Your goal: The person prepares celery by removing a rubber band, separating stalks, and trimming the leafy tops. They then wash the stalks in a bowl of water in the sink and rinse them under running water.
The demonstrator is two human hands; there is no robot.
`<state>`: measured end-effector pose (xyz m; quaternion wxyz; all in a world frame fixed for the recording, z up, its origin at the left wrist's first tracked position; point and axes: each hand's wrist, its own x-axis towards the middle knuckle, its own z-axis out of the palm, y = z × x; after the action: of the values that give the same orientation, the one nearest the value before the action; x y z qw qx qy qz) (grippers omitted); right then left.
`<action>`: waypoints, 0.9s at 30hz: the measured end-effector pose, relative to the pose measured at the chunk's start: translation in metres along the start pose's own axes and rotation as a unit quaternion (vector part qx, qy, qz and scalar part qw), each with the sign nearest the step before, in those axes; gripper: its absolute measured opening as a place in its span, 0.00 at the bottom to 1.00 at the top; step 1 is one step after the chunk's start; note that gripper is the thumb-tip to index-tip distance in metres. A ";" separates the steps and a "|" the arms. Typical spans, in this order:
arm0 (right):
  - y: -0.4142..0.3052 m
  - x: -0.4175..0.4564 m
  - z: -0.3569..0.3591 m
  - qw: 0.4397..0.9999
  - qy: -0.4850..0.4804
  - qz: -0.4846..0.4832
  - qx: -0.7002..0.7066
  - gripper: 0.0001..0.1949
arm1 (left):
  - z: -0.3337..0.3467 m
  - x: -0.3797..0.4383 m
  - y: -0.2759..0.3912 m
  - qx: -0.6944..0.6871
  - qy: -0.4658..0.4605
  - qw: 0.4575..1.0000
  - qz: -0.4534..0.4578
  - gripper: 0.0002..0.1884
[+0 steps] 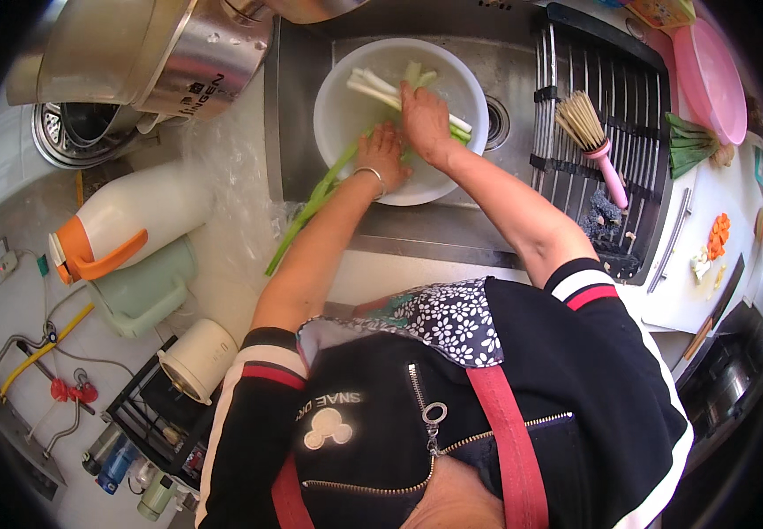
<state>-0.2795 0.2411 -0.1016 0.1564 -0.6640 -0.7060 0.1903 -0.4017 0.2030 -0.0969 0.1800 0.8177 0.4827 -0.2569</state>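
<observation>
A white round basin sits in the stainless steel sink, with green onions in it. My right hand grips a few white stalks that lie across the basin; their greenish ends show past my wrist. Below it, at the near side of the basin, my left hand is palm down with its fingers curled over green onion leaves. These long leaves hang over the rim towards the counter. My left palm and the stalks under it are hidden. More pale green pieces lie beyond my right hand.
A black-framed drying rack spans the sink's right side, holding a pink-handled pot brush and a steel scourer. Further right are a cutting board with diced carrot and a knife. A vacuum jug stands left.
</observation>
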 end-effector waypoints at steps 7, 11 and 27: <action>0.023 0.001 0.010 0.990 -0.114 -0.031 0.072 0.15 | -0.044 -0.016 -0.024 -0.133 -0.051 0.989 0.041 0.34; 0.015 -0.003 -0.017 0.969 -0.065 -0.237 0.025 0.08 | -0.078 -0.038 -0.032 0.039 0.312 0.947 0.070 0.29; 0.041 0.028 0.000 0.992 -0.050 0.032 0.108 0.07 | -0.102 -0.120 -0.018 -0.558 -0.108 0.811 -0.141 0.13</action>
<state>-0.2458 0.2709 -0.1220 0.1856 -0.6550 -0.6670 0.3028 -0.4410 0.1835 0.0554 0.6180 0.4666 0.6305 -0.0529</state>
